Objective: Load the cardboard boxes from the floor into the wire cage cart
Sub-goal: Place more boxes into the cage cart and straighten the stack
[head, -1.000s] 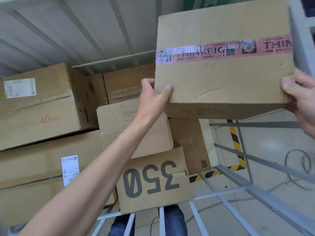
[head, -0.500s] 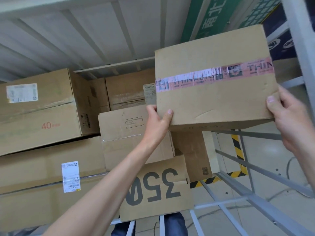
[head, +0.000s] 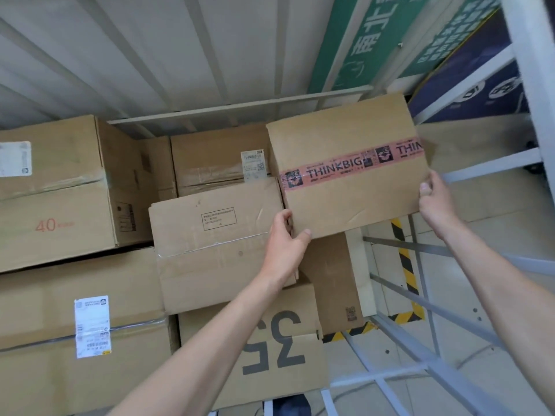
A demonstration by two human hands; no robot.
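Both grips clasp the taped box; left hand lower-left corner, right hand right edge.

There's just the one view, worn on the person's head, wide-angle, looking forward and down along both forearms. It sits close to the stacked boxes, with the cage cart's bars and floor at right.

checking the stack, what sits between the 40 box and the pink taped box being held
In the head view, a plain creased cardboard box with a small printed rectangle, and behind it a white-labelled one.
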